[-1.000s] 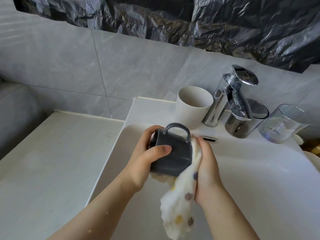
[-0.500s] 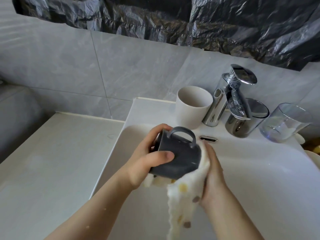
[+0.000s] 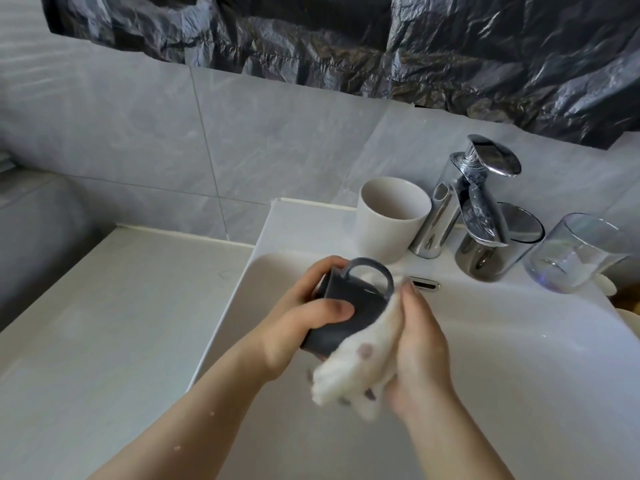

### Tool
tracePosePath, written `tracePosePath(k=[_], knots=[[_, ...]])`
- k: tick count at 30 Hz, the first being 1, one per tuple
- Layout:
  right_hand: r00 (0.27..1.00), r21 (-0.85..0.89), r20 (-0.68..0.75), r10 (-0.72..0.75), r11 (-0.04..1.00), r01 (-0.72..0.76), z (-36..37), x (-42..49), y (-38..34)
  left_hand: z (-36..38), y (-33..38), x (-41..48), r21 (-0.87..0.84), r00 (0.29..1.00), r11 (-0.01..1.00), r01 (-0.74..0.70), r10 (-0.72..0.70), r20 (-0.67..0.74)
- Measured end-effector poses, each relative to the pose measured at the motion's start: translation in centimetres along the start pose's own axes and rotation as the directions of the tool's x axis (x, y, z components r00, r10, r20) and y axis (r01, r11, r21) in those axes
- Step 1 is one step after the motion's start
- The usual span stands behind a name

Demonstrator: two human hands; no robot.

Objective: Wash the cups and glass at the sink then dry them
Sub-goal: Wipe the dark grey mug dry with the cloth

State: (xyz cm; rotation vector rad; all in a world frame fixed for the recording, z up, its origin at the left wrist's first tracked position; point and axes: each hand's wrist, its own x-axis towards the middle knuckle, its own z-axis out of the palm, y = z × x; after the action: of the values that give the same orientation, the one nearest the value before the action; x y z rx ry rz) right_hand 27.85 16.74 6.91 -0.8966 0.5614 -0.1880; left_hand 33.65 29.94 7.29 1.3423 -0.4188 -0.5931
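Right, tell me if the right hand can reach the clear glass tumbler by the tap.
Probably yes: the clear glass tumbler stands on that side, only bare white basin between. But the right hand holds a spotted white cloth against the dark grey mug.

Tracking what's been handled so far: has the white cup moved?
No. The white cup still stands just left of the tap, as before.

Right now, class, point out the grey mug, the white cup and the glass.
grey mug (image 3: 363, 308), head view, on its dark side wall.
white cup (image 3: 382, 237), head view, on its outer wall.
glass (image 3: 571, 258), head view, on its clear side wall.
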Motion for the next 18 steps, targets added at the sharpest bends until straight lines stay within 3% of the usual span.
tracePosePath(k=[2,3,4,6,8,10,11,13,15,18], knots=[[0.993,0.073,0.020,0.119,0.990,-0.120,-0.6,0.0,-0.3,0.1,-0.1,0.0,0.056,0.998,0.998,-0.038,0.035,0.051],[0.996,0.030,0.041,0.081,0.996,-0.082,-1.0,0.2,-0.5,0.2,-0.2,-0.2,0.059,0.997,0.997,-0.050,0.046,0.061],[0.999,-0.084,-0.045,0.026,0.996,-0.030,-1.3,0.3,-0.7,0.2,-0.1,-0.3,0.051,0.996,0.997,-0.057,0.053,0.065],[0.994,-0.151,-0.107,0.035,0.987,-0.051,-0.7,0.6,-1.1,0.4,0.0,-0.5,0.018,0.997,0.998,-0.055,0.054,0.059],[0.967,-0.116,-0.248,-0.059,0.993,0.031,-0.7,0.7,-0.7,0.4,0.0,-0.4,-0.047,0.999,0.999,-0.028,0.029,0.039],[0.962,-0.209,-0.165,-0.217,0.961,0.181,0.2,-0.6,-0.3,0.2,-0.2,-0.1,-0.144,1.000,0.990,0.005,-0.006,-0.012],[0.942,-0.140,-0.145,-0.302,0.949,0.283,0.9,-1.2,0.0,0.0,-0.4,0.1,-0.216,0.998,0.975,0.043,-0.051,-0.031],[0.883,-0.203,-0.031,-0.468,0.868,0.453,1.4,-1.7,0.8,-0.2,-0.5,0.2,-0.365,0.982,0.913,0.181,-0.186,0.023],[0.858,-0.267,0.046,-0.512,0.821,0.504,1.4,-2.0,1.0,-0.3,-0.5,-0.1,-0.372,0.970,0.896,0.242,-0.220,0.101],[0.868,-0.189,-0.091,-0.487,0.865,0.465,0.8,-2.1,-0.5,-0.2,-0.5,-0.4,-0.298,0.970,0.927,0.228,-0.190,0.151]])
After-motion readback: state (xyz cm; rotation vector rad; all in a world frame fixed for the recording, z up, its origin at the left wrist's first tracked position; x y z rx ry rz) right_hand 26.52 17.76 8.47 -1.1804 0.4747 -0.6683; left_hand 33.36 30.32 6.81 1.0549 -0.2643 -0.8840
